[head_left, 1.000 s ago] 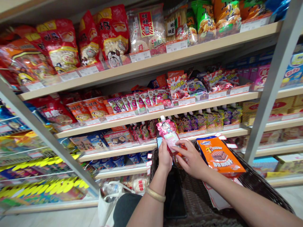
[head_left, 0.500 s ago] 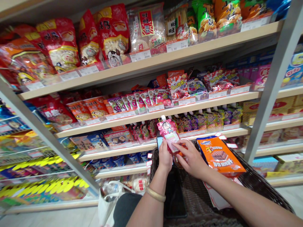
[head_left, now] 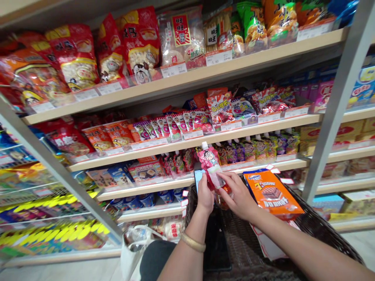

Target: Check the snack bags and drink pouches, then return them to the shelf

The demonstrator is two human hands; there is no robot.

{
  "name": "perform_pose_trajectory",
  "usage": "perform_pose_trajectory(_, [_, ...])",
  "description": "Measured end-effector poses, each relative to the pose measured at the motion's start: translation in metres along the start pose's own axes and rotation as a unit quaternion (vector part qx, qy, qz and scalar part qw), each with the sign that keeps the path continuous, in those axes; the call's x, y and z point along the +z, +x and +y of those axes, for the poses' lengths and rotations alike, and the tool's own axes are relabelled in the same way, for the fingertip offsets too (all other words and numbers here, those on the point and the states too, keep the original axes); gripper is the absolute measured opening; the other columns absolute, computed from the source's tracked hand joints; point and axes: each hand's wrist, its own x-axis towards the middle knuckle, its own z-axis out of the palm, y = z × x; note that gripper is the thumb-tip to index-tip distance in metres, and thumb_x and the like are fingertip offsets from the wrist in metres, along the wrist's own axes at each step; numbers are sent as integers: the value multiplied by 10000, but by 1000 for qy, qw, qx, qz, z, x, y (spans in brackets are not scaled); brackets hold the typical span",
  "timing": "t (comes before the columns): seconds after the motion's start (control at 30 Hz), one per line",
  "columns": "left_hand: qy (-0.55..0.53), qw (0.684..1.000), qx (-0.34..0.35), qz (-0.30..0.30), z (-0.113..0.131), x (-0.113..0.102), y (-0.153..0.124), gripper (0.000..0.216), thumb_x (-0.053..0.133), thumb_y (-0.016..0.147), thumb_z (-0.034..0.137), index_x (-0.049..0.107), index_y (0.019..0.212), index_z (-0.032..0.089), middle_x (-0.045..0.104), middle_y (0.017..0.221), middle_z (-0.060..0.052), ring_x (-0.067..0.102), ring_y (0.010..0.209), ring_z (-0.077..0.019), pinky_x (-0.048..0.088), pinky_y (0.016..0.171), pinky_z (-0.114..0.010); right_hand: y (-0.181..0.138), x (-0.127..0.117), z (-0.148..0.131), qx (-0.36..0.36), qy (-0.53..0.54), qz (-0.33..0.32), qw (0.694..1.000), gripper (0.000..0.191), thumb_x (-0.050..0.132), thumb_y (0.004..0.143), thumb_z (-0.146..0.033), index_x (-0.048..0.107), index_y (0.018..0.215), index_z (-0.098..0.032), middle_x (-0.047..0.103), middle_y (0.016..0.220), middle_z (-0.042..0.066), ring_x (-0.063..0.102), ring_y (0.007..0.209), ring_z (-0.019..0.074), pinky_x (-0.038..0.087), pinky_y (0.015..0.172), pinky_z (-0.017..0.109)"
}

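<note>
A pink jelly drink pouch (head_left: 210, 160) with a white cap and a cartoon figure is held upright, tilted slightly left, above the basket. My left hand (head_left: 205, 198) is closed around its lower left side. A flat thing with a pale blue face (head_left: 199, 178), perhaps a phone, shows beside that hand; whether the hand grips it too I cannot tell. The fingers of my right hand (head_left: 238, 195) are on the pouch's lower right edge, thumb below. Below the hands, a dark wicker basket (head_left: 243, 246) holds an orange snack bag (head_left: 272, 195) and a black flat device (head_left: 216, 242).
Shelves in front carry similar pouches (head_left: 260, 148), small candy bags (head_left: 221, 106) and big red snack bags (head_left: 140, 43). A grey upright post (head_left: 331, 105) stands at the right. A white tote bag (head_left: 131, 249) is on the lower left, next to a dark rounded shape (head_left: 155, 257).
The pouch has shifted slightly right and turned a little. My right fingers have drawn in against its lower part. My left hand keeps its hold.
</note>
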Motion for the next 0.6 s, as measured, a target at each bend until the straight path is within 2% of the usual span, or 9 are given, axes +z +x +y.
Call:
perform_pose_trajectory(0.13, [50, 997, 42, -43, -3, -2, 0, 483, 697, 736, 560, 689, 1025, 174, 722, 1140, -93, 661, 1081, -238, 501, 962, -348, 0, -1, 2, 28, 26, 10, 999, 451, 514, 938, -236, 431, 1380, -260, 543, 1226, 116, 552, 1151, 266, 498, 983, 465])
perform_pose_trajectory(0.23, [120, 988, 75, -59, -3, -3, -2, 508, 676, 783, 516, 657, 1174, 193, 625, 1338, -100, 550, 1275, -252, 425, 1078, -365, 1, -3, 4, 50, 47, 20, 997, 420, 507, 949, -270, 445, 1364, -254, 553, 1246, 116, 558, 1167, 257, 491, 996, 449])
perform_pose_trajectory(0.33, [195, 971, 108, -83, -1, -3, -2, 536, 645, 830, 458, 589, 1301, 208, 535, 1441, -99, 473, 1353, -257, 368, 1136, -374, 4, -4, 4, 63, 67, 40, 995, 393, 517, 949, -314, 470, 1333, -250, 567, 1239, 112, 569, 1149, 252, 490, 990, 441])
perform_pose_trajectory(0.5, [252, 953, 146, -84, -3, -3, 1, 582, 692, 794, 387, 568, 1327, 191, 535, 1399, -124, 493, 1321, -266, 373, 1137, -383, 11, -3, 5, 113, 102, 84, 985, 358, 584, 907, -385, 517, 1223, -231, 607, 1137, 99, 608, 1024, 244, 516, 909, 424])
perform_pose_trajectory(0.6, [286, 940, 167, -83, -3, -4, 2, 622, 720, 769, 374, 556, 1342, 196, 556, 1332, -123, 508, 1292, -267, 383, 1128, -396, 12, -2, 9, 147, 129, 85, 977, 320, 588, 901, -389, 525, 1166, -223, 628, 1095, 95, 627, 952, 232, 533, 847, 402])
